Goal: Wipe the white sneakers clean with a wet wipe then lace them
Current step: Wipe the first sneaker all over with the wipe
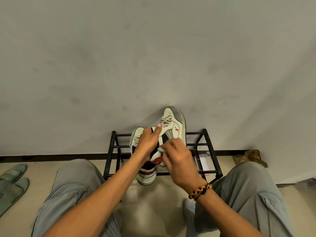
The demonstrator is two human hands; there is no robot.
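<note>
Two white sneakers with red and dark trim are on a black metal shoe rack (203, 135). The right sneaker (176, 124) leans toe-up against the wall, laces showing. My left hand (147, 142) grips the left sneaker (146, 175) from above, fingers curled over its tongue and collar, thumb pointing up. My right hand (177, 158) pinches a small crumpled wet wipe (161, 149) against the collar of the sneaker that my left hand holds. A braided bracelet sits on my right wrist.
A grey wall rises right behind the rack. Green slippers (12, 182) lie on the floor at the left. A brown crumpled object (249, 158) sits by the baseboard at the right. A white packet (204, 162) lies under the rack. My knees in grey trousers flank the rack.
</note>
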